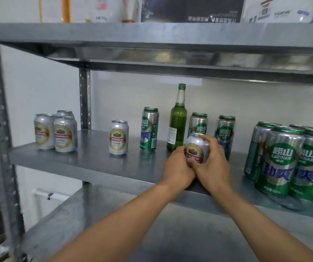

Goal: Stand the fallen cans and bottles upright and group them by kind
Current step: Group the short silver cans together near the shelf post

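Both hands hold one short silver can (197,149) just above the metal shelf (87,159). My left hand (178,169) grips its lower left side and my right hand (213,163) wraps round its right side and top. A green glass bottle (177,121) stands upright right behind it. Three tall green cans stand alone: one (149,129) left of the bottle, two (198,123) (225,132) behind my hands. Another short silver can (118,138) stands mid-shelf. Three silver cans (56,131) are grouped at the far left. Several tall green cans (284,159) are clustered at the right.
A shelf board (152,33) runs overhead with boxes and bags on it. Upright steel posts stand at the left front (2,148) and behind the silver group (85,99). A lower shelf (87,214) lies under my arms.
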